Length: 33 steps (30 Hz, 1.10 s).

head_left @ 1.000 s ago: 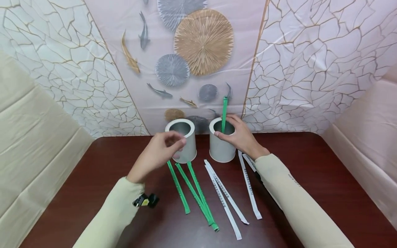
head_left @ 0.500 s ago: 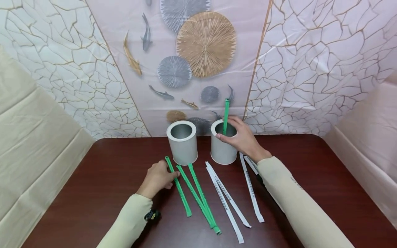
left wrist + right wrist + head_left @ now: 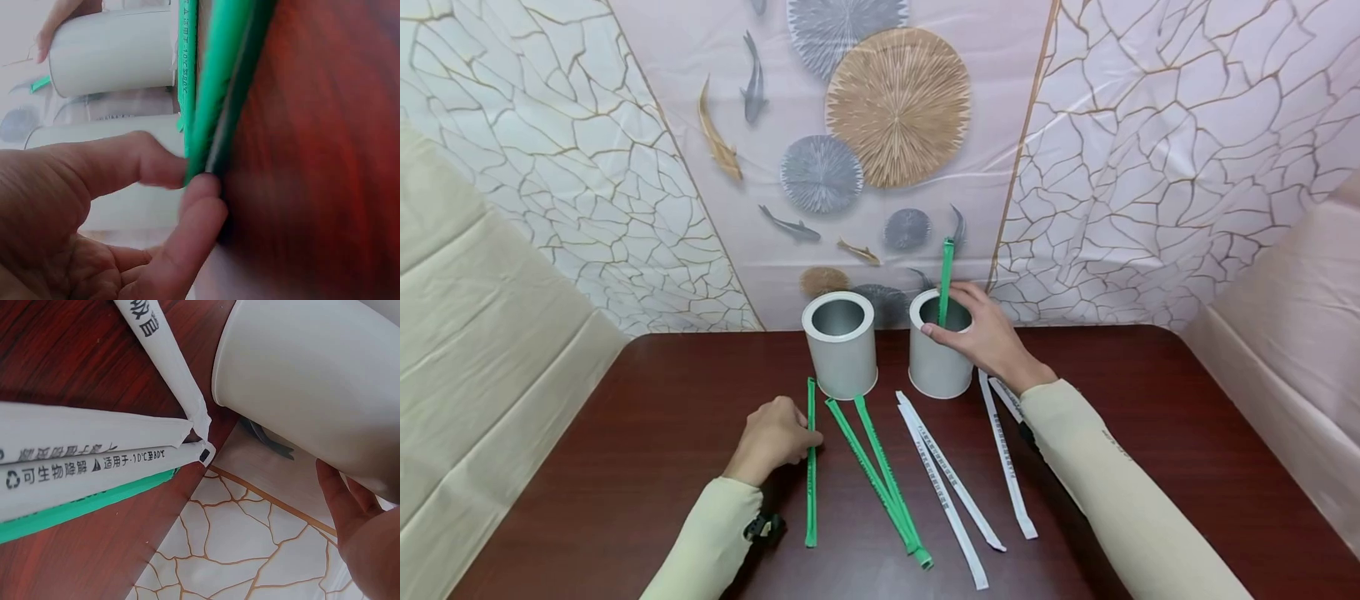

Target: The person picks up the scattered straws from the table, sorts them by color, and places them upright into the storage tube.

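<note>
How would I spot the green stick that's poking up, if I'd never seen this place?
At the far edge of the dark red-brown table, find the right-hand pale can, whose rim the person's right hand grips. Rising out of its mouth is a slim green stick. It alone stands in a can; the other green and white sticks in view are outside.

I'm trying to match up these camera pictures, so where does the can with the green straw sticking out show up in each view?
Head: the can is just right of and below the middle.
Left wrist: the can is at upper left, turned sideways.
Right wrist: the can is at upper right, cut off by the frame.
Shared landmark: the right hand, at this can in all three.
</note>
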Motion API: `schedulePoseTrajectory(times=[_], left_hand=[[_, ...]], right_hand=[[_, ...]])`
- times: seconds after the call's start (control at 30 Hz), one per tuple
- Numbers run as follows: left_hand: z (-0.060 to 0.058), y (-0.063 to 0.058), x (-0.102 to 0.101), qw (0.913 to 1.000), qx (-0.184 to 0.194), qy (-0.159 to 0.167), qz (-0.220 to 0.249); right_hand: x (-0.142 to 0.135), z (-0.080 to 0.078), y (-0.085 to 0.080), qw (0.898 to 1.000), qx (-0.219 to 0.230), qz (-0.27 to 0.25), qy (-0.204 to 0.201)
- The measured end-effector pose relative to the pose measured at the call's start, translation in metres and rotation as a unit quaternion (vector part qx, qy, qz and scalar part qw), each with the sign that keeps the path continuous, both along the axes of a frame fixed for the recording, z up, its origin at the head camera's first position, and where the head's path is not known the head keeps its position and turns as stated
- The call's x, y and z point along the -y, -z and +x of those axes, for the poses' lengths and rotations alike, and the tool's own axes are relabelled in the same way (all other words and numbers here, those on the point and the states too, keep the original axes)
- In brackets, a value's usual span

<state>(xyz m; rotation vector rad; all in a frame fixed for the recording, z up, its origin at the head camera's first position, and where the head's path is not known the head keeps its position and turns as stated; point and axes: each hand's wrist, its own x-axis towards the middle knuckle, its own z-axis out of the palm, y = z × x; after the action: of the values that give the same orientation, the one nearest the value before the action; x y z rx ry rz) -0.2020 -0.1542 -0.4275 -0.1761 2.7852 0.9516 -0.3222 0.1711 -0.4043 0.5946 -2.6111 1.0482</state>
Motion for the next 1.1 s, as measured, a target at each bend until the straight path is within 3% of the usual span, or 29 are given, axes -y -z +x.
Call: schedulePoseTrajectory(times=[0.17,0.3,0.4,0.53,0.67,0.83,0.93,1.03,1.1], left_hand=[[0.002,-0.007,0.013,0.9987,-0.046,-0.006,0.020],[0.004,-0.029,0.016,0.9924,-0.118,-0.016,0.031],[0.007,-0.051,0.011,0.9800,-0.195,-0.015,0.033],[0.005,-0.077,-0.006,0.9551,-0.287,0.001,0.073],[-0.005,-0.103,-0.030,0.9269,-0.340,0.019,0.157],[-0.025,-0.133,-0.065,0.8736,-0.382,0.070,0.293],[-0.036,-0.145,-0.086,0.8469,-0.401,0.097,0.335],[-0.047,-0.151,-0.104,0.8307,-0.414,0.115,0.354],[-0.054,-0.152,-0.115,0.8256,-0.415,0.126,0.361]], right_hand=[[-0.001,0.001,-0.002,1.000,0.003,-0.002,-0.002],[-0.002,0.001,-0.001,1.000,0.003,-0.001,-0.003],[-0.003,0.002,-0.001,1.000,0.003,0.001,-0.002],[-0.005,0.003,-0.002,1.000,0.001,0.002,0.000],[-0.006,0.003,-0.003,1.000,0.000,0.000,0.001],[-0.005,0.004,-0.003,1.000,0.002,0.000,0.000],[-0.003,0.005,-0.002,1.000,-0.001,0.003,0.001],[-0.001,0.004,-0.002,1.000,-0.006,0.002,0.001],[0.000,0.004,-0.002,1.000,-0.009,-0.002,0.002]])
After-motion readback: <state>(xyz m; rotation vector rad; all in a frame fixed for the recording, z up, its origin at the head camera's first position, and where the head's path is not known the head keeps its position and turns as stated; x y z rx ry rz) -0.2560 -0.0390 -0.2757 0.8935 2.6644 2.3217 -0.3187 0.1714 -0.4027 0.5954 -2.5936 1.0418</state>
